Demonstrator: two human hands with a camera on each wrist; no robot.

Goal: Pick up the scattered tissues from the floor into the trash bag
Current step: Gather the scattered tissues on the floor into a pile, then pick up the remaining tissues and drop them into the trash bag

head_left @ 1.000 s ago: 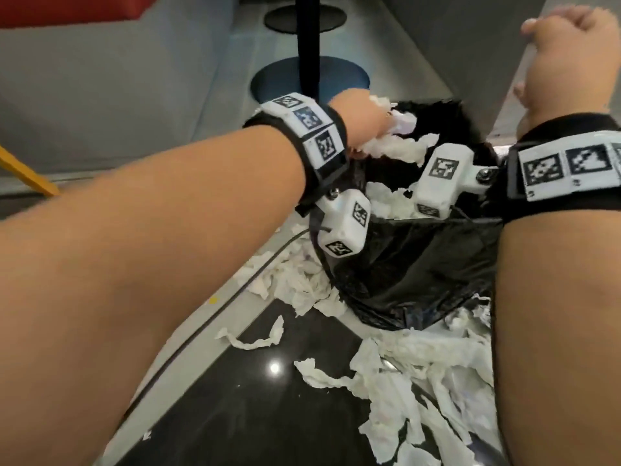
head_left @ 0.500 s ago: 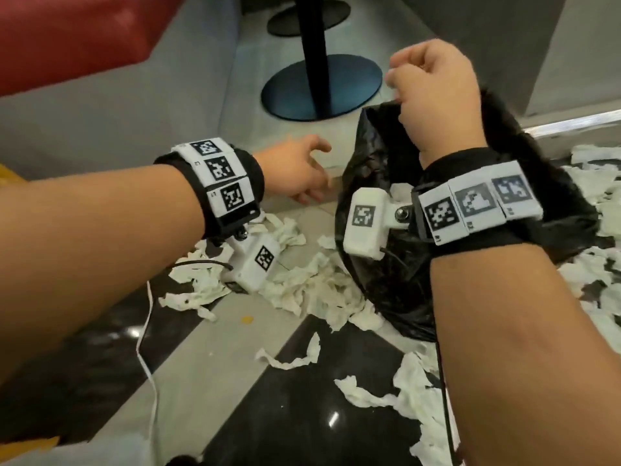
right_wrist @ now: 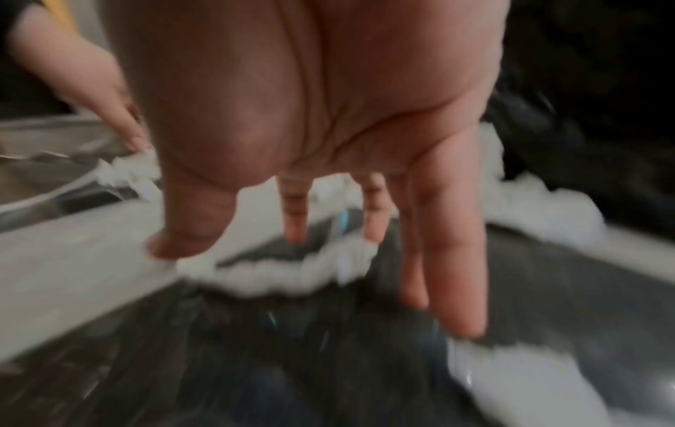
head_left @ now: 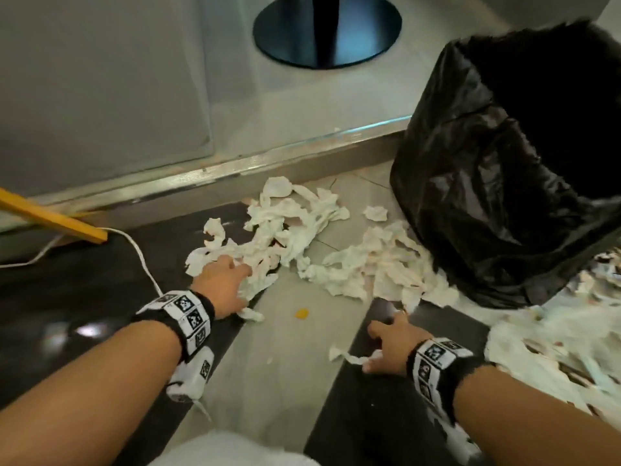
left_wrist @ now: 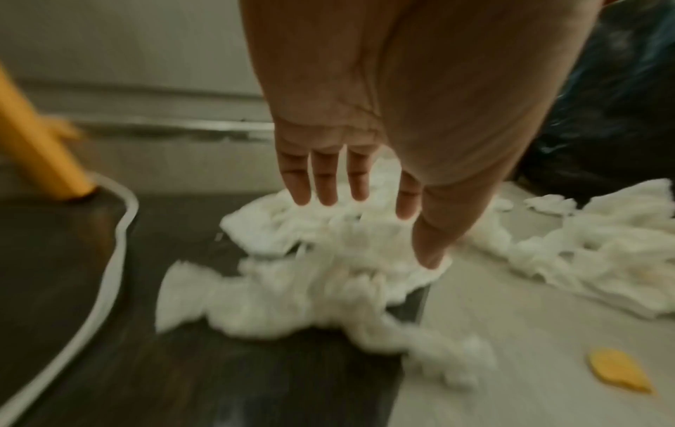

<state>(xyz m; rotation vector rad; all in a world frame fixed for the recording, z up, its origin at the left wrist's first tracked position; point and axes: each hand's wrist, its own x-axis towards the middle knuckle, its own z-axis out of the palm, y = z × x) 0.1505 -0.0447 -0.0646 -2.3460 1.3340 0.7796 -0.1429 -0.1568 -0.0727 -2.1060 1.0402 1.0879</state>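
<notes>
White torn tissues (head_left: pixel 292 230) lie scattered over the floor by a black trash bag (head_left: pixel 497 183) standing open at the right. My left hand (head_left: pixel 225 280) reaches down onto the left pile of tissues (left_wrist: pixel 310 274), fingers (left_wrist: pixel 325 179) straight and spread, touching the paper. Lower right, my right hand (head_left: pixel 386 344) hovers over a thin strip of tissue (head_left: pixel 346 356), fingers (right_wrist: pixel 460 260) extended and the thumb near the strip (right_wrist: pixel 277 274). Neither hand holds anything. More tissues (head_left: pixel 554 348) spread out below the bag.
A raised metal-edged step (head_left: pixel 235 169) runs behind the tissues, with a round dark table base (head_left: pixel 327 28) above it. A yellow bar (head_left: pixel 50 216) and a white cable (head_left: pixel 141 257) lie at the left. A small yellow scrap (head_left: pixel 301 313) sits between my hands.
Both hands have dropped from the bag's rim to the floor. The right hand let go of the bag; the left hand moved onto the tissue pile. My view tilted downward.
</notes>
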